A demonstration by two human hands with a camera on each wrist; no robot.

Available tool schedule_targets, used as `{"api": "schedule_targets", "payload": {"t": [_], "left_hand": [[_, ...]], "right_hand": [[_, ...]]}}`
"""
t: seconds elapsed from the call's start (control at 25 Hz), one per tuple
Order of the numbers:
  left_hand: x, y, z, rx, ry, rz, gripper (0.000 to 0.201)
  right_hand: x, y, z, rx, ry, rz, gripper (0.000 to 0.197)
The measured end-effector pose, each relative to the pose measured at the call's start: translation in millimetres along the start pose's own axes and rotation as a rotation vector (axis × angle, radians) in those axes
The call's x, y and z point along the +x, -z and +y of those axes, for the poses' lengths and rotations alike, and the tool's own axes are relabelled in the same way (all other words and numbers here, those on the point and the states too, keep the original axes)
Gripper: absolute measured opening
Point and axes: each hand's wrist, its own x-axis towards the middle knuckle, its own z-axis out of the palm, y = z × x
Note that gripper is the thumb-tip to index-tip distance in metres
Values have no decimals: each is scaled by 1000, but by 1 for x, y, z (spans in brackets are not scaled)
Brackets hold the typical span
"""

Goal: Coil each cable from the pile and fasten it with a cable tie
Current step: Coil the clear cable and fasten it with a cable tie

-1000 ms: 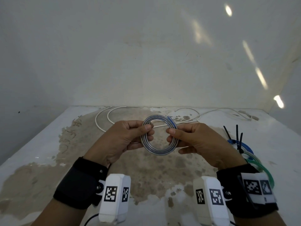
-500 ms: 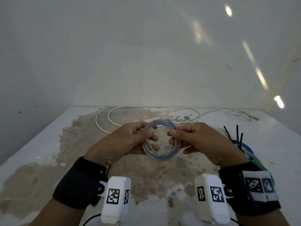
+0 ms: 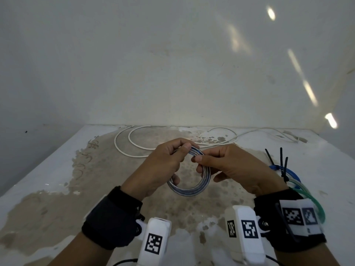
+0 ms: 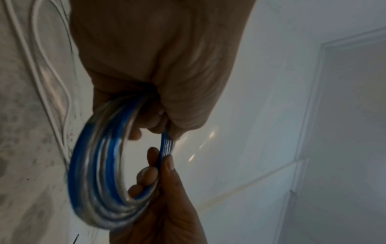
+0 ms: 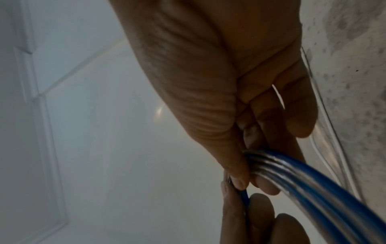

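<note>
A blue and clear cable (image 3: 189,190) is wound into a small coil, held in the air above the table between both hands. My left hand (image 3: 169,160) grips the coil's left and top part, fingers curled round it (image 4: 98,165). My right hand (image 3: 217,162) pinches the coil's right side between thumb and fingers, and the strands (image 5: 296,178) run out of that pinch. The hands almost touch at the top of the coil. No cable tie is on this coil.
A long white cable (image 3: 134,148) lies loose across the back of the stained white table (image 3: 48,179). At the right lie blue (image 3: 288,171) and green (image 3: 317,204) coiled cables with black cable ties (image 3: 281,162) sticking up. A wall stands close behind.
The coil has tipped from upright and facing me to leaning flatter and lower. My left hand has moved over its top, closer to the right hand.
</note>
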Motion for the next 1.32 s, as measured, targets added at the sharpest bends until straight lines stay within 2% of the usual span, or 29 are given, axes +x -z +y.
{"api": "schedule_targets", "payload": {"t": [0.12, 0.2, 0.28, 0.36, 0.48, 0.64, 0.84, 1.12, 1.32], "left_hand": [[2, -1, 0, -17, 22, 40, 24], [3, 4, 2, -278, 107, 15, 29], [2, 16, -1, -601, 220, -72, 54], [-3, 21, -4, -699, 261, -142, 65], [-7, 15, -11, -650, 210, -97, 45], [-5, 12, -12, -582, 196, -12, 28], [-1, 12, -12, -432, 155, 58, 33], [-3, 18, -13, -462, 96, 43, 17], [-5, 20, -11, -418, 88, 59, 26]], "right_hand": [[1, -2, 2, -6, 11, 8, 21], [1, -1, 4, 56, 34, 102, 20], [2, 2, 7, 181, 39, 227, 20], [4, 5, 9, 275, 34, 286, 21], [6, 3, 9, 323, 25, 290, 22], [4, -2, 6, 250, 54, 257, 20], [3, -3, 2, 199, 83, 256, 17], [3, -3, 1, 150, 75, 281, 14], [5, -3, 2, 175, 55, 266, 15]]}}
